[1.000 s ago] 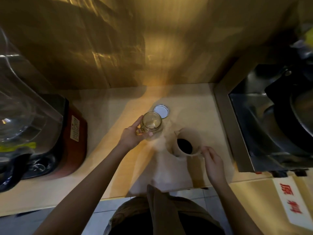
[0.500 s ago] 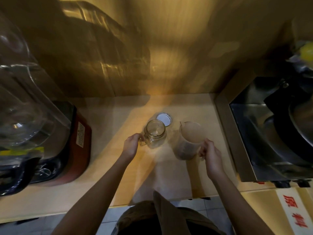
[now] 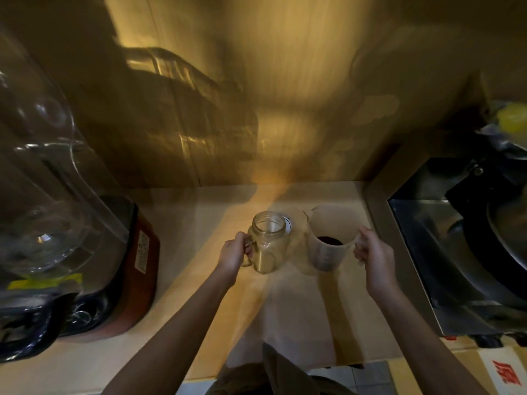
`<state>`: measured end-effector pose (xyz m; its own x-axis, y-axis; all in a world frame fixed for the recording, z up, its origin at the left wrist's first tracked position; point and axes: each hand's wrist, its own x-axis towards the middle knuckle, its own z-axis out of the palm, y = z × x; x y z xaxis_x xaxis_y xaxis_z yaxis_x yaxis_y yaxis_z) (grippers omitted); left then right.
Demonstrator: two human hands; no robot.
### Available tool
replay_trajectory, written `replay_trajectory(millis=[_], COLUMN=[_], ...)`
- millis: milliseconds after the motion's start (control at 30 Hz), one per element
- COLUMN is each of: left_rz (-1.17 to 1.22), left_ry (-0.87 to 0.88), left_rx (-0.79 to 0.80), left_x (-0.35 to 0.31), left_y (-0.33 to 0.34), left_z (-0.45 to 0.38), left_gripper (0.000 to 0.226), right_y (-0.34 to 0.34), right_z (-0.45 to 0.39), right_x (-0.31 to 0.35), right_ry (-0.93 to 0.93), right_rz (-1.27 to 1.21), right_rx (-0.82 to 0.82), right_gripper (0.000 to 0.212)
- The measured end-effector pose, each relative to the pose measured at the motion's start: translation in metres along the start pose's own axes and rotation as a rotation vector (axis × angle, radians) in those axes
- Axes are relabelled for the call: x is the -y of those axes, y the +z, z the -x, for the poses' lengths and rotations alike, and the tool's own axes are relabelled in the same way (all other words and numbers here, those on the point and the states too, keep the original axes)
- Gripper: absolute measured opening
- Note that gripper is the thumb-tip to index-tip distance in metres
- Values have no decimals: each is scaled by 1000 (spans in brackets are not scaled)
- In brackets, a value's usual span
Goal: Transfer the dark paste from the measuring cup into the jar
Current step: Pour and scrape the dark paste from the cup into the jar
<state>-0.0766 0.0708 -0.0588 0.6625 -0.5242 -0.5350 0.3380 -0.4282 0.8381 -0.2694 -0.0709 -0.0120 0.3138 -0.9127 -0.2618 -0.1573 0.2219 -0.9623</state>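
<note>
A clear glass jar (image 3: 268, 243) with a side handle stands upright and open-mouthed at the middle of the pale counter (image 3: 199, 223). My left hand (image 3: 234, 253) grips its handle. Just to the right is a translucent measuring cup (image 3: 328, 246) with dark paste (image 3: 329, 240) in its bottom, held upright. My right hand (image 3: 373, 252) holds the cup by its handle. The jar's round lid (image 3: 288, 223) lies flat behind the jar, mostly hidden by it.
A blender with a clear cover and red base (image 3: 65, 238) fills the counter's left side. A steel appliance with a dark pan (image 3: 470, 246) stands at the right. A wood-toned wall (image 3: 271, 95) rises behind. A label with red characters (image 3: 507, 374) lies at bottom right.
My left hand has shifted from the jar's body to its handle. My right hand has taken hold of the cup's handle, and the cup has been raised and tipped.
</note>
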Motion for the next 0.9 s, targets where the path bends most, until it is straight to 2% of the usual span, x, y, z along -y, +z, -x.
replay_trajectory(millis=[133,233,300,400,467,567,733,833,900], left_rz=[4,-9,-36,-100,-91,-57,-23,-36,-83], left_ry=[136,240,307,394,416,417,402,445,498], left_rx=[20,-25,-70,-83,-71,-95,-137,-115,-103], left_x=[-43,-77,-94,-108,-113,-117,-125,-140,-155], left_y=[-4,-1,0,-2,-4,-5,-9,-13,-15], left_z=[8,17,21,28,32,35,40,46,50], left_gripper=[40,44,47,34,33,37,43,35,34], right_y=[3,9,13,14,14,21,27,38,45], right_z=[-16,-24,-32,-40,-47,-56,-59,-60,-59], right_x=[38,71,91,116,130,151,184,212,231], right_ry=[-96,-223,-294,-450,-550,-582,-801,-918,-956], right_rz=[37,41,19,70,108,172,336,470,507], right_rx=[14,-9,-26,21,56,69,273,232,262], right_gripper=[36,40,36,27,34,43,51,48,44])
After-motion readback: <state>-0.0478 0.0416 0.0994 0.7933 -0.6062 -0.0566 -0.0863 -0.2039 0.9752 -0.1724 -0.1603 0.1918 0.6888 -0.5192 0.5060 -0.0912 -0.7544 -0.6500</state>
